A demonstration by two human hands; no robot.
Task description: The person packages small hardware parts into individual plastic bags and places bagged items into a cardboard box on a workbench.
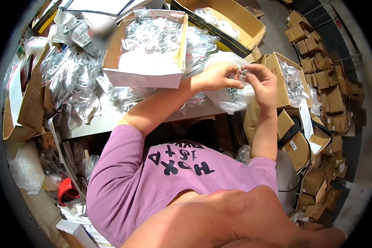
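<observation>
Left hand (223, 78) and right hand (262, 82): fingertips narrowed, apparently holding 1 small silvery metal piece (244, 72) between them, above translucent white plastic bag (225, 101). Judged progress: many filled clear packets (153, 35) already heaped in white-fronted cardboard box (142, 79), far left; held piece seemingly unfinished, small greenish bits (235, 92) left in bag. Piece's direction, long axis: too small to tell.

A pale table (87, 129) is stretching out to the left of the grip (243, 72), with strong light falling across it. Beyond the grip, grey floor (273, 37) is showing, dimmer. Well to the right, brown cartons (335, 99) are forming a long, uneven row beside thin metal bars (347, 58).
</observation>
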